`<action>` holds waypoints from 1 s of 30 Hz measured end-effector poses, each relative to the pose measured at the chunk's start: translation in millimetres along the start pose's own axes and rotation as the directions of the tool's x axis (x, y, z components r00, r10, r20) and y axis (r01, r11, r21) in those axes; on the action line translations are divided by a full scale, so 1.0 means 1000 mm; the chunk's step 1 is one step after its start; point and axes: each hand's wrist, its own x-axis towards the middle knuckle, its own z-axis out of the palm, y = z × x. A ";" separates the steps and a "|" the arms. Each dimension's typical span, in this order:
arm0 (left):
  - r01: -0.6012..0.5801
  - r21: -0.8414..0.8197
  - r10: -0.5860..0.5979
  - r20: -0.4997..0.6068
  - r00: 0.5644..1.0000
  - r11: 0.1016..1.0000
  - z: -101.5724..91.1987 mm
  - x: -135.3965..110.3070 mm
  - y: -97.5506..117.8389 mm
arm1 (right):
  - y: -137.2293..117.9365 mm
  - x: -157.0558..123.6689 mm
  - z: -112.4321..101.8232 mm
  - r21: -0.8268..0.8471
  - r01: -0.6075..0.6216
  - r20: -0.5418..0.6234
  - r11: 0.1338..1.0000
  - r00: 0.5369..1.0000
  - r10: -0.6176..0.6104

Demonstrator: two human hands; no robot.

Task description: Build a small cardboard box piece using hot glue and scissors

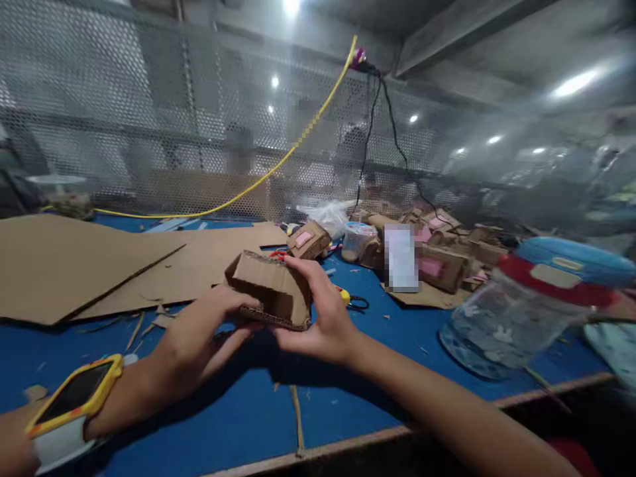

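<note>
Between both hands, a small open cardboard box is held tilted above the blue table, its hollow inside facing me. My left hand grips its left lower edge, the thumb on the rim near the opening. On the other side, my right hand wraps the right wall, with fingers at the top corner and the thumb beneath. Just beyond the box lies a small cardboard piece with a pink patch. Something red, partly hidden, shows behind the box's top edge. A yellow tool with a black loop lies beside my right hand.
Large cardboard sheets cover the table's left side. A pile of cardboard pieces lies back right, near a small clear tub. A large clear jug with a blue lid stands at right. A yellow cable crosses before the mesh screen.
</note>
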 end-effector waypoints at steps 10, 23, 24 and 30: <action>0.023 -0.045 -0.028 -0.098 0.995 0.999 -0.004 0.000 0.005 | -0.004 -0.004 0.004 -0.084 0.013 0.002 0.996 1.000 -0.013; 0.029 -0.035 -0.032 -0.075 0.997 0.999 -0.001 -0.002 0.006 | -0.014 -0.005 0.007 -0.167 0.003 -0.033 0.986 0.999 -0.009; 0.034 -0.041 -0.037 -0.079 0.996 0.999 -0.001 -0.002 0.006 | -0.015 -0.005 0.009 -0.172 -0.004 -0.059 0.985 0.998 -0.007; -0.078 -0.015 0.077 -0.073 0.994 0.997 -0.002 0.002 0.009 | -0.026 -0.004 0.017 -0.152 -0.068 -0.182 0.986 0.982 0.040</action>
